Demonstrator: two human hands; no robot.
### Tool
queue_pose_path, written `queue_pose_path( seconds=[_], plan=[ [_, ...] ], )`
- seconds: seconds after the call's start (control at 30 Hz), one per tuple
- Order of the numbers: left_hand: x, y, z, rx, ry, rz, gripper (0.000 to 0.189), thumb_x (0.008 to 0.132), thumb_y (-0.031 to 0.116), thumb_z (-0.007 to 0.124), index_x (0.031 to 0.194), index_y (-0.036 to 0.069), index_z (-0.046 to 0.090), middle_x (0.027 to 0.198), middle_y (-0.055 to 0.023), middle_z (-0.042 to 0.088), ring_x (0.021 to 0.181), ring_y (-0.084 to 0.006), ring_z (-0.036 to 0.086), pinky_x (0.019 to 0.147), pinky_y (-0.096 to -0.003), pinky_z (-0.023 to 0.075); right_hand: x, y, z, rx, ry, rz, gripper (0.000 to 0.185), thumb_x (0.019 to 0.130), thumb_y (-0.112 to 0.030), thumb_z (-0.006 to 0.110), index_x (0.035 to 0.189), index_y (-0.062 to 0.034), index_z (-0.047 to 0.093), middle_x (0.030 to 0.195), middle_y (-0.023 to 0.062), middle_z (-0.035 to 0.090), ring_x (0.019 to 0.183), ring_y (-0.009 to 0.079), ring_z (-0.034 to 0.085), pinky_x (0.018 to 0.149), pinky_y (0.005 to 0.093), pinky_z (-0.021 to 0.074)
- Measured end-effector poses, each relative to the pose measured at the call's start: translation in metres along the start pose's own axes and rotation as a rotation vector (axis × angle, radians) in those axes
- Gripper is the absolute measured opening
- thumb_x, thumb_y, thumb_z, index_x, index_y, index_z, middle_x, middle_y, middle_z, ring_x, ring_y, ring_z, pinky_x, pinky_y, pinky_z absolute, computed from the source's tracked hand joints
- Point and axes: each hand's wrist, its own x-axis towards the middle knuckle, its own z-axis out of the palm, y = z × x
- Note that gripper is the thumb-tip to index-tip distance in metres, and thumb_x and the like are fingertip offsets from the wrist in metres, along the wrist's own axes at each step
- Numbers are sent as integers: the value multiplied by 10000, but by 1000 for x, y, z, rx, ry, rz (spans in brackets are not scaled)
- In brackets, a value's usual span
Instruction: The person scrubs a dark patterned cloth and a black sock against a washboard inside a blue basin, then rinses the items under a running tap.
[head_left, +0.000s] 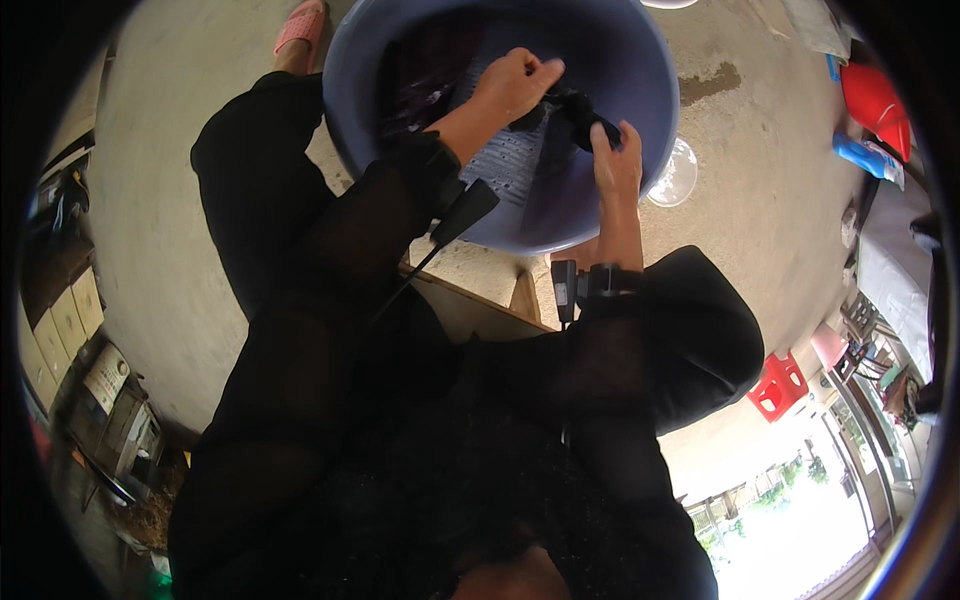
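A large blue-grey plastic basin (654, 90) stands on the floor before me. Inside it a ridged washboard (499, 169) leans at a slant. My left hand (517, 84) pinches one end of a wet black cloth (579, 106) above the board. The cloth's other end is gripped between the thumb and fingers of my right hand (619, 161), near the basin's right side. Part of the cloth is hidden behind my fingers. More dark fabric (420, 86) lies at the left inside the basin, with some whitish streaks on it.
Touching or close to the basin's right edge is a clear round dish (677, 176). Farther right are a red container (874, 105), a blue bottle (862, 156) and a red plastic stool (780, 386). A wooden board edge (480, 304) shows between my knees.
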Motion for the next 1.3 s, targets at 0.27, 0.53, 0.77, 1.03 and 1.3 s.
queue_pose_path(
  seconds=[0.27,0.53,0.77,1.03,1.3],
  plan=[
    [33,46,28,775,-375,122,612,760,282,683,1310,202,426,1403,-171,306,1254,-347,361,992,-444,362,-8,59,22,378,-124,345,335,821,-159,593,1099,25,562,1030,172,604,933,240,588,845,318,453],
    [70,18,102,1057,-492,378,558,742,254,675,1263,216,479,1333,-145,424,1209,-317,433,943,-398,406,10,57,36,371,-168,418,310,850,-139,554,1126,2,568,1002,117,593,838,162,589,662,267,514],
    [104,36,112,1035,-1063,201,311,782,185,565,1086,135,606,1078,-138,617,1020,-243,595,858,-401,467,17,56,41,594,-258,626,299,849,-174,536,1080,11,571,925,119,609,781,154,583,630,277,497],
    [84,24,105,1042,-916,593,186,749,175,596,903,82,644,918,-128,645,907,-286,614,758,-384,484,28,56,44,702,-207,699,322,877,-150,539,1162,0,522,1043,112,571,854,159,583,636,258,512],
    [-6,93,31,252,-542,353,270,665,212,701,821,35,570,793,-147,566,773,-338,556,696,-413,452,32,65,29,1797,-231,1035,494,916,-426,456,1255,-70,420,1114,136,548,1045,270,536,852,414,481]
  ],
)
